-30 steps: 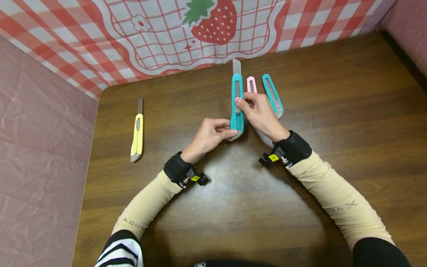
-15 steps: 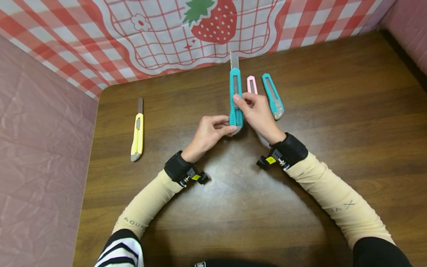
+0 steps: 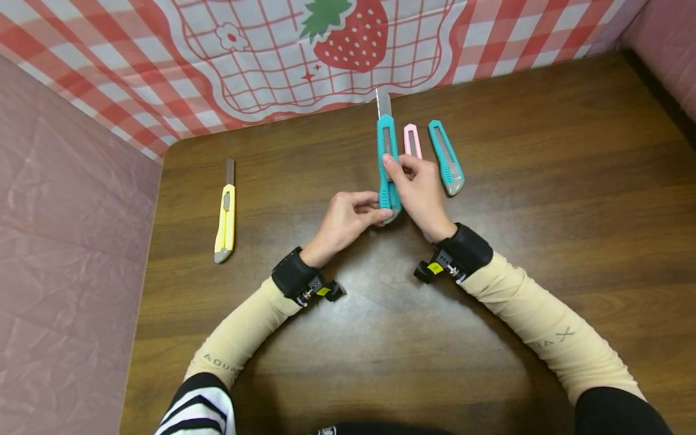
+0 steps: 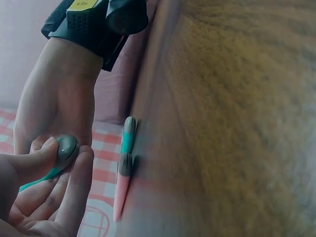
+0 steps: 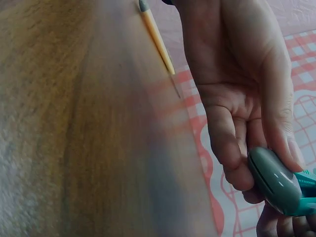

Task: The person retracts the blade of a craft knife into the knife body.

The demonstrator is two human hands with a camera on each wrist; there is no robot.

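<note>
Both hands hold a teal utility knife (image 3: 385, 196) up over the back of the table, its metal blade (image 3: 383, 104) sticking out of the far end. My left hand (image 3: 346, 219) pinches the grey end cap (image 4: 68, 149) between thumb and fingers. Higher on the body, my right hand (image 3: 421, 190) grips the knife, its thumb pressed on the front by the slider and its fingers curled behind. The slider is mostly hidden under that thumb. Seen from the right wrist, the grey cap (image 5: 274, 181) sits at the left fingertips.
Just right of the held knife lie a pink utility knife (image 3: 411, 140), partly covered by the right hand, and a second teal utility knife (image 3: 447, 162). A yellow utility knife (image 3: 225, 223) with its blade out lies at the left. A strawberry-print cloth (image 3: 261, 66) hangs behind the wooden table (image 3: 348, 362).
The held knife rose slightly toward the cloth, then came back down a little. My right wrist has shifted left and down, and its thumb sits slightly higher. Both hands keep their hold.
</note>
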